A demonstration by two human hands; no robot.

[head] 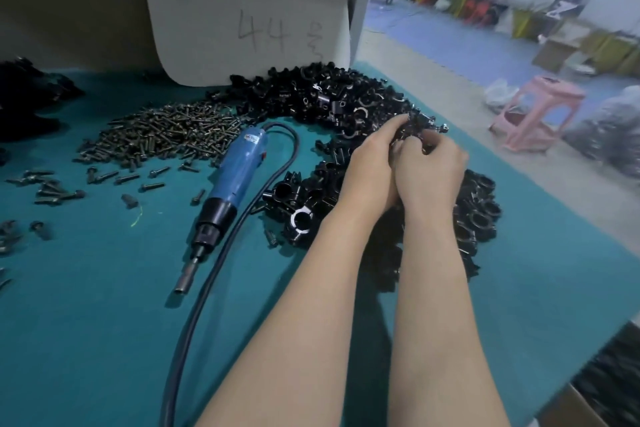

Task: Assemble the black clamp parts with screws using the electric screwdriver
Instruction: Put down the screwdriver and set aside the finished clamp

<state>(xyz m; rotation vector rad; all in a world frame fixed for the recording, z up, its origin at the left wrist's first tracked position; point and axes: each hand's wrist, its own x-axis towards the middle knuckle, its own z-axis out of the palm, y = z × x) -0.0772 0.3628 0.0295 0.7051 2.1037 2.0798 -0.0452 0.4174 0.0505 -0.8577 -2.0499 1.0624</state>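
Far left of the teal surface (pixel 104 305): loose screws (pixel 52 184) scattered singly. Next, the main screw heap (pixel 166 132), dense and tangled. Beside it lay the electric screwdriver (pixel 235 177), blue body, bit end toward the person, untouched; its cable (pixel 194 322) looped round the body and ran down toward the near edge, close to the left forearm.

Right of the tool: black clamp parts (pixel 332 94) piled in a curved bank. Both hands worked above that bank. Left hand (pixel 370 163) had its fingers curled and pinching a clamp piece (pixel 417 128); right hand (pixel 433 170) had its fingers bent round the same piece from the other side. Blur hid whether 1 part or 2 were being mated.

Judged step: fitting parts by hand, no screw yet in.

Risks:
- piece could slip from the 2 pinches and vanish into identical parts below
- reaching left for screws would cross the tool; a forearm could snag the cable and drag the screwdriver
- parts misaligned under blur-hidden grip could cross-thread a screw
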